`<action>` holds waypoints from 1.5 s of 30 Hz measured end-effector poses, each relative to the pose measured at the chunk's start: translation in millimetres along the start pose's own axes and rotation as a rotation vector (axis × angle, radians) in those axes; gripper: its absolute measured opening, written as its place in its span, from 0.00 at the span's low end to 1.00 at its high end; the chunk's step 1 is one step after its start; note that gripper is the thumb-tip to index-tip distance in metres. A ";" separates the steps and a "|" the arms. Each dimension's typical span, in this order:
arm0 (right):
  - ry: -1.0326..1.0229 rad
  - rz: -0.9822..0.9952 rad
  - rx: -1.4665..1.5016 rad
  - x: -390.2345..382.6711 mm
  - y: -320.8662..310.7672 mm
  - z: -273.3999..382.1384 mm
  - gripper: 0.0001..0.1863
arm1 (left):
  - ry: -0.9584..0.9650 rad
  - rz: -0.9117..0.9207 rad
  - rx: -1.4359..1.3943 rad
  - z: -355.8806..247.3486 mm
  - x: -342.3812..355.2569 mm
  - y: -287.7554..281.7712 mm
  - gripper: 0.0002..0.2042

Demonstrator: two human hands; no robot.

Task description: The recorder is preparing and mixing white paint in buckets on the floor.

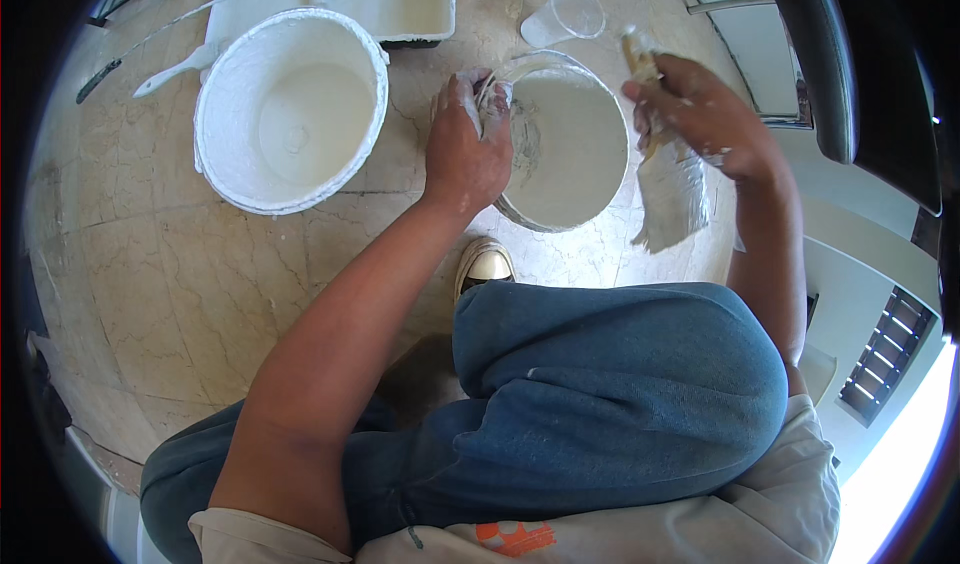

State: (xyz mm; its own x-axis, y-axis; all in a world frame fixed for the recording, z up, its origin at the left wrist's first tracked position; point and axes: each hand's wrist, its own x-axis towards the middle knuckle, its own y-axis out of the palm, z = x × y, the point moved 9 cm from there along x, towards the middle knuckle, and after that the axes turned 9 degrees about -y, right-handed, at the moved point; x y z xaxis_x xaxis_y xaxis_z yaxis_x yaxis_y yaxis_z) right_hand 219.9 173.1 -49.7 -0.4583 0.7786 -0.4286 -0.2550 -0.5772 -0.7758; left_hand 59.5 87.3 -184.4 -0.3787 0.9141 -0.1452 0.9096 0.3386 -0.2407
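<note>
My left hand (470,144), spotted with white paint, grips the left rim of a round white bucket (580,164). The bucket's mouth faces up and a pale coating covers its inside, with a greyish patch on the left wall. To the right of the bucket, my right hand (700,109) is closed round the handle of a wide paintbrush (672,199). Its bristles hang downward, thick with white paint, apart from the bucket's rim. Some of my right fingers hide behind the handle.
A larger white bucket (225,179) stands at the left, a small white-handled brush (175,72) beside it. Behind is a white paint tray (448,4). A clear plastic cup (565,16) lies beyond my bucket. Black furniture (820,54) juts in at the far right.
</note>
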 end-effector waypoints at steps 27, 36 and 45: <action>-0.176 -0.403 1.038 27.7 -10.5 -58.2 0.18 | -0.160 -0.157 -0.040 13.6 -36.2 7.9 0.16; -0.260 -0.586 1.183 22.2 4.7 -69.8 0.15 | -0.157 0.004 0.134 4.2 -38.6 18.8 0.21; -0.680 -0.912 1.171 35.6 3.9 -27.0 0.11 | -0.114 0.001 0.207 9.0 -35.7 16.7 0.23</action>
State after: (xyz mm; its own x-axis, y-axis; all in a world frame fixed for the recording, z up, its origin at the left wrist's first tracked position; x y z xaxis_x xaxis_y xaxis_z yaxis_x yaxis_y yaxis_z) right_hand 225.6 205.3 -80.5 0.0095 0.8846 0.4663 -0.9612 -0.1205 0.2482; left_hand 86.7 58.3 -191.9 -0.4050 0.8795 -0.2500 0.8600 0.2735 -0.4308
